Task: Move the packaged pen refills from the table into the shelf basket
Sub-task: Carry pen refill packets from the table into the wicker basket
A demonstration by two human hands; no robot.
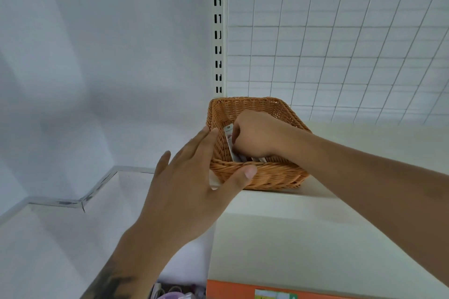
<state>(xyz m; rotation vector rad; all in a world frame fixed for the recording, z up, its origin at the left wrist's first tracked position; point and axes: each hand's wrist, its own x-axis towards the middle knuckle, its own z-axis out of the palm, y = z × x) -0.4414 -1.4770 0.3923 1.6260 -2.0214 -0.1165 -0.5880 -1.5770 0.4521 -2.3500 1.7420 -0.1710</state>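
Inside basket (255,175) right hand (257,135) holds refill pack (229,137), print unreadable; left hand (192,177) open on rim

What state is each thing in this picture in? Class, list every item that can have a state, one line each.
wicker basket: upright on the shelf, open-topped, steadied at its near left corner.
refill packets: inside the basket, one leaning against the left wall.
left hand: fingers straight, touching the basket's corner.
right hand: inside the basket, curled round the packets.
shelf: bears the basket.
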